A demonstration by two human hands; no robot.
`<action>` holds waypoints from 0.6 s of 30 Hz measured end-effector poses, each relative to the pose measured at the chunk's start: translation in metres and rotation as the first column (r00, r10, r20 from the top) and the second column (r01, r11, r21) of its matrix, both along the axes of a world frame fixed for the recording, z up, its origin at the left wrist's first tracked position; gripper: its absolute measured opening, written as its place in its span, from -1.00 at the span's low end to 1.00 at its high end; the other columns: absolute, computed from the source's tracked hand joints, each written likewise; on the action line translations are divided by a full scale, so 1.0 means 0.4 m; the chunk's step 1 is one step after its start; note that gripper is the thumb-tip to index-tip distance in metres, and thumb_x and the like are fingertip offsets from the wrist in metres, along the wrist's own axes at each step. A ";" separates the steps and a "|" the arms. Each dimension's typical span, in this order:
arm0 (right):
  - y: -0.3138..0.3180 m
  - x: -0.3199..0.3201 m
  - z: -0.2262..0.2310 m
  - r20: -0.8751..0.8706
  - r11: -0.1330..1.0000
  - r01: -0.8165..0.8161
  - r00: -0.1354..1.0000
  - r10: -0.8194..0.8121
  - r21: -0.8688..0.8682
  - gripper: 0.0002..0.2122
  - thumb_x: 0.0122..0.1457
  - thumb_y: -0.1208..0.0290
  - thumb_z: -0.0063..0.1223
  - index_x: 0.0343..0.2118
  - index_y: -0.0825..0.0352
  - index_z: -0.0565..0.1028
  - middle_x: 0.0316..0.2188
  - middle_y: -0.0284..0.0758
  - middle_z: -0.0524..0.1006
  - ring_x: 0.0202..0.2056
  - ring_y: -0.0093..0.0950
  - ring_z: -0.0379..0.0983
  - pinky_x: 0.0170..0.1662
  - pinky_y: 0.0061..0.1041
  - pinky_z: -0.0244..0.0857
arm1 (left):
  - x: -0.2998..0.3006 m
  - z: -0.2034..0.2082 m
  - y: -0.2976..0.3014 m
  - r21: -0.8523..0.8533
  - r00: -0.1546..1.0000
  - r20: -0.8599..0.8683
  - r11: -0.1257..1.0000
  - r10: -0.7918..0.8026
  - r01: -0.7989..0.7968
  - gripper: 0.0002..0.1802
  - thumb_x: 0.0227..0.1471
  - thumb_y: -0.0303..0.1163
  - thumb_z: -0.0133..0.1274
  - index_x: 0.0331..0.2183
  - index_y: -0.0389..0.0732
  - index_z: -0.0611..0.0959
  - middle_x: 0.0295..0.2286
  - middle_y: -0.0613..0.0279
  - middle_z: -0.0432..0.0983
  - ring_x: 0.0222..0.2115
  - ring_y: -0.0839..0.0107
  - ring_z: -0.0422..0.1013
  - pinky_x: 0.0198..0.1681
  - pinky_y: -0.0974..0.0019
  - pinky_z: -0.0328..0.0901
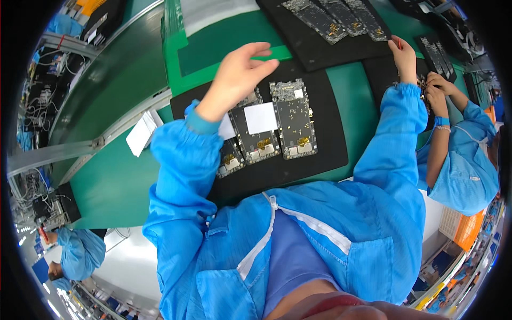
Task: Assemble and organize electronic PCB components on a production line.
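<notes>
My left hand (237, 77) hovers over the near black foam mat (333, 138), fingers apart and nothing in them. Three dark circuit boards lie side by side on that mat. The right board (294, 114) is bare; a white square sheet (261, 118) lies on the middle board (258, 146). My left arm partly hides the left board (230, 160) and its white sheet (226, 128). Farther off, my right hand (404, 60) reaches to the corner of a circuit board (369, 20), fingers pinched around something small and partly red.
Two more boards (314, 20) lie beside that one on the far black mat (325, 56). White sheets (143, 133) rest on the green table's left edge. A co-worker's hands (438, 93) work at the right. A metal rail (117, 120) runs along the left.
</notes>
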State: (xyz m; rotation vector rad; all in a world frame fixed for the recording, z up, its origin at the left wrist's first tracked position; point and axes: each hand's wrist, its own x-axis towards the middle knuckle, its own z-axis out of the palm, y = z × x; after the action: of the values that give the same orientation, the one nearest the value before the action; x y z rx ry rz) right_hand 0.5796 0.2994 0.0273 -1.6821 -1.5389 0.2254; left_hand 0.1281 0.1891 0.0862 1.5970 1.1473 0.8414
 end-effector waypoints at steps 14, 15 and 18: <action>0.193 0.065 -0.050 0.385 0.925 0.212 0.920 -0.080 -0.316 -0.49 0.04 0.00 0.05 -0.13 0.41 0.50 -0.19 -0.05 0.53 -0.10 -0.13 0.44 -0.03 -0.29 0.29 | 0.188 -0.173 0.170 -0.176 0.974 -0.054 0.959 0.218 -0.224 -0.20 -0.28 -0.49 0.31 -0.01 -0.59 0.31 -0.20 -0.08 0.41 -0.25 0.29 0.42 -0.21 0.33 0.36; 0.218 0.047 -0.068 0.395 0.913 0.313 0.898 -0.195 -0.261 -0.49 0.06 0.01 0.02 -0.15 0.43 0.50 -0.19 -0.02 0.52 -0.09 -0.11 0.43 -0.01 -0.27 0.28 | 0.184 -0.168 0.168 -0.230 0.954 -0.030 0.926 0.300 -0.298 -0.23 -0.30 -0.53 0.31 -0.03 -0.56 0.34 -0.19 -0.08 0.41 -0.19 0.23 0.40 -0.16 0.29 0.34; 0.343 0.035 -0.168 0.384 0.893 0.159 0.923 0.016 -0.421 -0.50 0.08 0.02 -0.05 -0.28 0.51 0.52 -0.26 0.11 0.50 -0.11 0.01 0.40 -0.02 -0.16 0.25 | 0.154 -0.139 0.157 -0.301 0.909 0.070 0.877 0.411 -0.374 -0.23 -0.27 -0.61 0.26 0.01 -0.56 0.28 -0.15 -0.13 0.39 -0.16 0.17 0.39 -0.15 0.27 0.35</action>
State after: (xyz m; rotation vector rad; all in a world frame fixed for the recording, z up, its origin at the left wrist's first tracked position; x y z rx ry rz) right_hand 0.5937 0.4366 -0.0398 -2.2484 -1.7969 0.2366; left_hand 0.1897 0.2518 0.0304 1.0710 1.4512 0.9778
